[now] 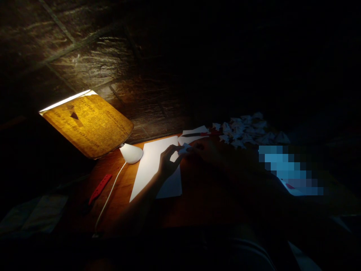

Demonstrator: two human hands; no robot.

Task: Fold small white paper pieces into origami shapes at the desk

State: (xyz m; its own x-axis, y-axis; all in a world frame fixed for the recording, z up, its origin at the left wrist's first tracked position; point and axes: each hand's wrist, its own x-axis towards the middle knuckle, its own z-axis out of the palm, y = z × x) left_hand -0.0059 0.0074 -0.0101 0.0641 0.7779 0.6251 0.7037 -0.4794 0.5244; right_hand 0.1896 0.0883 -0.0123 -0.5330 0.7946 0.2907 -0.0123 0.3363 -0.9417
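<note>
A small folded piece of white paper is held up between my two hands. My left hand pinches its left side, thumb and fingers curved round a gap. On its right side my right hand grips it, though deep shadow hides most of those fingers. Below my left hand lie flat sheets of white paper on the wooden table. Just beyond the hands are more white sheets with a dark, long tool with a red end across them, its kind unclear.
A lit lamp with a printed yellow shade and white base stands at the left, its white cord running frontward. Near it lies a red strap-like thing. Several folded paper pieces are heaped back right. A bright blurred-out panel glows right.
</note>
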